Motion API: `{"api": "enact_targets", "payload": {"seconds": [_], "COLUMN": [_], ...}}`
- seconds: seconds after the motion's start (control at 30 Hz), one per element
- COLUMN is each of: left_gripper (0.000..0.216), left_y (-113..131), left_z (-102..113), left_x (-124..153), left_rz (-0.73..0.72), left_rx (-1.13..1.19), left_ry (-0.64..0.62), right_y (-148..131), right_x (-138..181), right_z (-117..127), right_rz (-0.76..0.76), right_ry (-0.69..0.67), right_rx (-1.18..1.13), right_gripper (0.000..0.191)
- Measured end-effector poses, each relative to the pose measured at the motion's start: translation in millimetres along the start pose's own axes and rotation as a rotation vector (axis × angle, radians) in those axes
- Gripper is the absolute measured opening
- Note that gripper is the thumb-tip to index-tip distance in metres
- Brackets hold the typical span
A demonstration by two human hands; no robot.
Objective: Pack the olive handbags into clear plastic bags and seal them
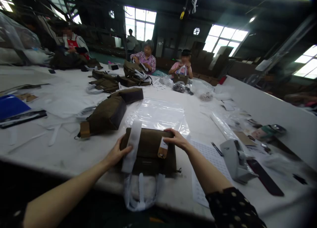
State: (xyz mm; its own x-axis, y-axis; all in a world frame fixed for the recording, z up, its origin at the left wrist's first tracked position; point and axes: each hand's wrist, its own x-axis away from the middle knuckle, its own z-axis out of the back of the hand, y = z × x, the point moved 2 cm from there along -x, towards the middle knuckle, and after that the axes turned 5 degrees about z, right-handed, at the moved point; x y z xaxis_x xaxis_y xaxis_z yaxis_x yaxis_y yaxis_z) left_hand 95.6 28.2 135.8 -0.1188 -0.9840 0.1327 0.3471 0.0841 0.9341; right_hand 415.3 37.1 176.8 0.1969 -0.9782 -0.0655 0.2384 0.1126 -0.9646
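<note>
An olive-brown handbag point(148, 167) lies on the white table in front of me, its plastic-wrapped handles point(128, 198) hanging towards the table's near edge. Round its left end runs a white foam strip point(135, 138). My left hand point(116, 153) is closed on that end, thumb on the strip and the other fingers mostly behind the bag. At the top right corner, my right hand point(175, 138) grips the bag, with its thumb by a white and brown hang tag point(162, 148). Just beyond lies a clear plastic bag point(160, 112), flat on the table.
More brown bags point(106, 114) lie to the left. On the right are a label sheet point(208, 168), a grey tape dispenser point(236, 160), a dark red strip-like object point(264, 176) and a bottle point(269, 132). Several people sit across the table, some handling bags.
</note>
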Motion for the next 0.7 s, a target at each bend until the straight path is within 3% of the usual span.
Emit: {"api": "enact_targets", "payload": {"seconds": [0.13, 0.23, 0.3, 0.37, 0.43, 0.5, 0.53, 0.6, 0.7], "left_gripper": [0.081, 0.079, 0.078, 0.077, 0.063, 0.048, 0.044, 0.040, 0.047], "left_y": [-32.7, -41.8, -37.8, -20.9, 7.9, 38.0, 50.8, 70.4, 82.7], "left_z": [-23.5, -19.9, -13.0, -5.8, -6.3, -18.3, -26.8, -44.7, -68.0], "left_x": [36.3, 49.9, 46.5, 39.0, 33.4, 28.7, 25.3, 15.3, -3.2], "left_rz": [-0.087, -0.065, -0.071, -0.223, -0.547, -0.843, -0.911, -0.914, -0.860], "left_rx": [0.003, -0.047, -0.147, -0.306, -0.492, -0.679, -0.766, -0.917, -1.041], "left_ry": [0.021, -0.027, 0.031, 0.230, 0.327, 0.174, 0.069, -0.016, 0.050], "right_y": [2.9, -2.7, -4.9, -5.6, -7.2, -10.4, -11.9, -13.2, -9.7], "right_x": [28.3, 42.7, 43.1, 39.0, 34.7, 33.2, 33.9, 36.8, 39.2], "right_z": [5.4, 2.7, 2.6, 3.8, 2.9, -4.7, -11.6, -30.8, -60.6], "right_rz": [-0.009, -0.037, -0.090, -0.160, -0.178, -0.100, -0.039, 0.088, 0.173], "right_ry": [-0.063, -0.041, 0.009, 0.053, 0.100, 0.153, 0.179, 0.213, 0.212], "right_rx": [0.204, 0.356, 0.408, 0.467, 0.552, 0.647, 0.688, 0.773, 0.910], "right_gripper": [0.051, 0.049, 0.045, 0.042, 0.044, 0.047, 0.045, 0.043, 0.045]}}
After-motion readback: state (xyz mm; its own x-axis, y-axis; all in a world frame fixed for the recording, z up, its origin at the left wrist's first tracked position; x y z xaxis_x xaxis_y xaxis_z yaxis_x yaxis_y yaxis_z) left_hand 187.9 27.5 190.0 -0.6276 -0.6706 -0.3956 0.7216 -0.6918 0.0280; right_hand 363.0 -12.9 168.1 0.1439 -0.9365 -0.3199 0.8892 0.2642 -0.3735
